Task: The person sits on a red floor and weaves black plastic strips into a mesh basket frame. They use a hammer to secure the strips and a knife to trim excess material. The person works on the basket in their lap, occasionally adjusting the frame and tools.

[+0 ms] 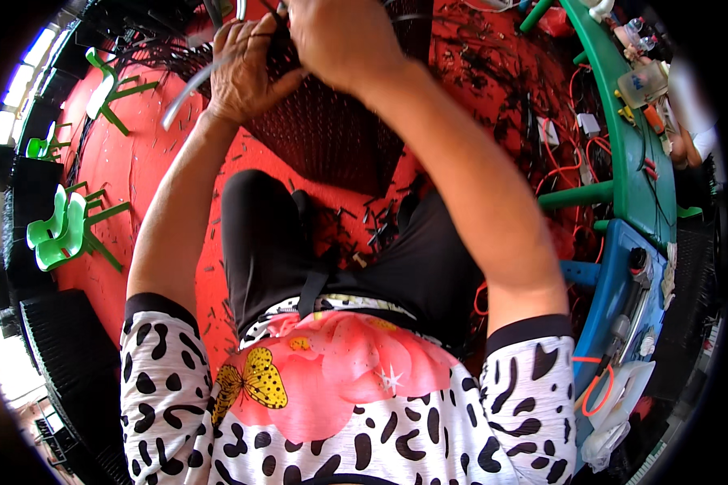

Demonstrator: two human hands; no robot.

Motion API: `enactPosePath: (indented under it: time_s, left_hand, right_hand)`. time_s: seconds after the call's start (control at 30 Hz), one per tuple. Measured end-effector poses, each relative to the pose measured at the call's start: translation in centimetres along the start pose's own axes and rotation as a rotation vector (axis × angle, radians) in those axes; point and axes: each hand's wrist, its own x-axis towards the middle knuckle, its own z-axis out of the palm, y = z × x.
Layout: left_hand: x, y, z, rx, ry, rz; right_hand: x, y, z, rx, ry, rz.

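A dark brown woven basket-like piece (323, 137) stands between my knees at the top of the view, its weave close and dotted with light. My left hand (247, 69) lies on its left side, fingers stretched out and thumb pointing right. A pale flat strip (188, 90) curves out beside that hand, and loose dark strips (166, 56) fan out to the left. My right hand (344, 40) is closed over the upper part of the weave, its fingertips near my left fingers. What it pinches is hidden behind the hand.
Short dark scraps (372, 222) litter the red floor (170, 162). Small green-and-white chairs (69, 230) stand at left. On the right are a green table (643, 186) with tools and containers, a blue tray-like surface (615, 275), and orange cords (562, 168).
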Motion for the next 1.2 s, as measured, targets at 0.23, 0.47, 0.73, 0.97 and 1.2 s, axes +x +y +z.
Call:
enactPosePath:
  time_s: [0.23, 0.47, 0.73, 0.97, 1.2]
  left_hand:
    - [1.1, 1.3, -1.3, -0.183, 0.059, -0.054]
    - [0.3, 5.6, -2.7, -0.259, -0.012, 0.017]
    - [-1.2, 3.5, -6.2, -0.45, -0.134, 0.115]
    - [-2.7, 6.1, -7.5, -0.479, -0.173, 0.2]
    - [-3.3, 7.2, -7.8, -0.447, -0.159, 0.171]
  right_hand:
    - [-8.4, -5.6, -4.3, 0.264, 0.198, -0.223]
    - [-15.8, 0.0, -7.3, 0.342, 0.096, 0.498]
    - [-20.7, 4.2, -9.1, 0.277, 0.093, 0.732]
    - [-19.8, 3.2, -8.4, 0.428, 0.129, 0.743]
    - [-20.5, 2.8, -8.8, 0.296, -0.007, 0.504]
